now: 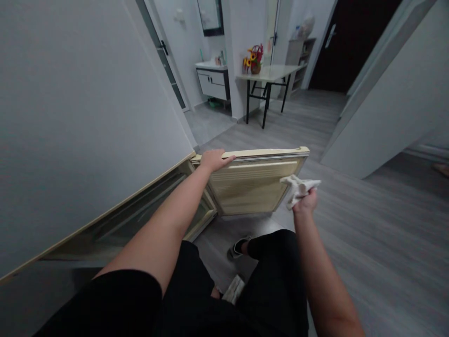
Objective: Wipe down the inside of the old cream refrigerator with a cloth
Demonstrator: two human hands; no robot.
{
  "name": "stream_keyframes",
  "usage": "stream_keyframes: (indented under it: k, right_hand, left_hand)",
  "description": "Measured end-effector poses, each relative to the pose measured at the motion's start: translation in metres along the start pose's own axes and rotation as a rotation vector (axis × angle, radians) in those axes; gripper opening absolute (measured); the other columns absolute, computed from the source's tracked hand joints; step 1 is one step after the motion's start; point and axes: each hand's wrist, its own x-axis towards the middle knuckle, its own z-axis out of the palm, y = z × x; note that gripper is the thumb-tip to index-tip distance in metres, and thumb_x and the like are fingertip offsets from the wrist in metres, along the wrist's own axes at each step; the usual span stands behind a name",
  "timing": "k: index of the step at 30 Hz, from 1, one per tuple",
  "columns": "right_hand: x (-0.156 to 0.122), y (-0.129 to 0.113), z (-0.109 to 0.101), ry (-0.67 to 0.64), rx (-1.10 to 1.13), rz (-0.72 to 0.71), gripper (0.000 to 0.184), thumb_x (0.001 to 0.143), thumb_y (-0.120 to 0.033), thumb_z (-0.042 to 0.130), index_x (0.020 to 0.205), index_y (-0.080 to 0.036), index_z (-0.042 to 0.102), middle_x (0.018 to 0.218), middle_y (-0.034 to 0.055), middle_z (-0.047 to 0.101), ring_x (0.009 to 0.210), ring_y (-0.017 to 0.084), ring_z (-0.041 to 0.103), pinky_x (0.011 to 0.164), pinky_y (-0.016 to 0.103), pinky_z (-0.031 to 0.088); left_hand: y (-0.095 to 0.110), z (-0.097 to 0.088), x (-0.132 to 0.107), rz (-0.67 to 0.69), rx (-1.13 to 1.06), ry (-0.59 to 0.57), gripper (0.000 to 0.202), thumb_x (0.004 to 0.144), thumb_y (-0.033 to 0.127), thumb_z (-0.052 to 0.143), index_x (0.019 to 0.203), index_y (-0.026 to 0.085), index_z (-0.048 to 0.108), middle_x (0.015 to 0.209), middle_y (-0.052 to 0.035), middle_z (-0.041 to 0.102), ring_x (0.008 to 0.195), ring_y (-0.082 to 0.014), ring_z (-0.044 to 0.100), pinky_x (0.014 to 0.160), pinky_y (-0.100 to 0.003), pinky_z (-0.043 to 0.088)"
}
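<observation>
My left hand [213, 160] grips the top edge of an open, cream-coloured fridge door [254, 187], with the thumb stretched along the edge and the other fingers over the far side, partly hidden. The door's ribbed inner panel faces me. To its left is the open fridge compartment [205, 210], dim inside and partly covered by my left forearm. My right hand [307, 201] is closed around a crumpled white cloth [298, 187], held by the door's free edge at the right. Whether the cloth touches the door I cannot tell.
A tall pale panel [80, 117] rises on the left. Ahead stand a folding table [277, 72] with a flower basket [255, 65], and a washbasin cabinet [212, 83]. A white door [389, 107] is at right. Between my legs lies a pale object [234, 289].
</observation>
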Motion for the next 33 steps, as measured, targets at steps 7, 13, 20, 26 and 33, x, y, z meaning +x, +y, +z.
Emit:
stream_keyframes:
  k: [7,13,20,26,33]
  right_hand:
    - [0.018,-0.114,0.027,-0.225,-1.009,-0.752,0.025,0.092,-0.036,0.039,0.097,-0.017,0.054,0.095,0.011,0.062,0.086,0.021,0.058,0.078,0.031,0.048]
    - [-0.013,-0.08,0.073,-0.677,-2.041,-0.576,0.05,0.105,-0.053,0.028,0.108,-0.017,0.062,0.095,0.0164,0.071,0.083,0.029,0.068,0.073,0.036,0.044]
    - [-0.076,-0.063,0.058,-0.571,-2.187,-0.696,0.066,0.106,-0.066,0.019,0.111,-0.014,0.06,0.093,0.0195,0.074,0.095,0.039,0.074,0.076,0.043,0.051]
    - [-0.123,-0.061,0.041,-0.562,-2.139,-0.802,0.079,0.103,-0.073,0.021,0.12,-0.006,0.059,0.092,0.0239,0.071,0.092,0.044,0.074,0.077,0.049,0.053]
    - [-0.186,-0.057,0.023,-0.638,-2.04,-0.808,0.072,0.105,-0.066,0.028,0.122,-0.003,0.059,0.104,0.0293,0.067,0.099,0.046,0.072,0.081,0.052,0.055]
  left_hand:
    - [0.011,-0.005,-0.118,-0.164,-0.119,0.104,0.044,0.099,0.048,0.065,0.134,0.02,0.064,0.141,-0.0126,0.063,0.123,-0.0275,0.064,0.105,-0.053,0.054]
    - [-0.078,0.068,-0.368,-0.566,-0.136,-0.001,0.046,0.078,0.06,0.072,0.112,0.03,0.08,0.132,-0.0094,0.075,0.133,-0.0379,0.064,0.112,-0.059,0.052]
    - [-0.071,0.131,-0.562,-0.82,-0.2,0.125,0.052,0.086,0.054,0.065,0.136,0.043,0.07,0.162,0.0025,0.052,0.153,-0.0327,0.042,0.122,-0.056,0.041]
    - [0.01,0.133,-0.589,-0.851,-0.229,0.13,0.053,0.09,0.049,0.063,0.144,0.047,0.062,0.167,0.0045,0.044,0.157,-0.032,0.035,0.126,-0.058,0.035]
    - [0.03,0.131,-0.646,-0.897,-0.188,0.253,0.051,0.094,0.048,0.059,0.144,0.037,0.063,0.167,-0.0028,0.045,0.157,-0.0322,0.036,0.125,-0.057,0.036]
